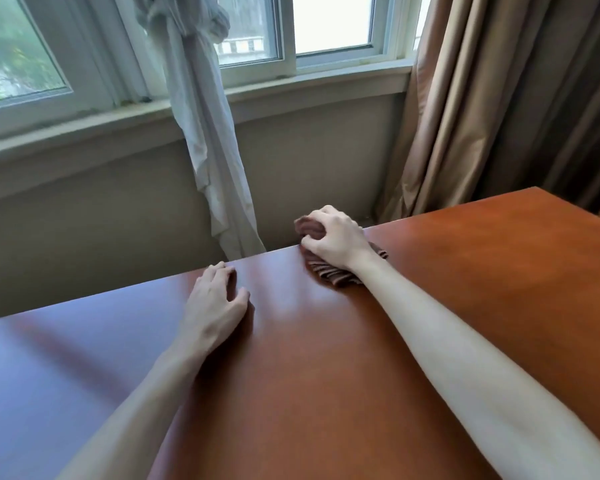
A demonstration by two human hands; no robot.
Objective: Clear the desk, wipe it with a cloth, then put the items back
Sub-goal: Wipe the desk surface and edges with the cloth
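Observation:
A glossy reddish-brown wooden desk (361,358) fills the lower part of the head view. At its far edge my right hand (336,237) grips a bunched brown striped cloth (329,273), with fingers curled over the part that pokes out past the desk edge. The rest of the cloth lies flat under my wrist. My left hand (215,303) rests on the desk surface a little to the left and nearer to me, fingers loosely bent, fingertips close to the far edge, holding nothing.
Behind the desk is a beige wall under a white window sill (222,98). A knotted white sheer curtain (201,133) hangs down to the desk's far edge. Heavy tan curtains (499,98) hang at the right, behind the desk's far right corner.

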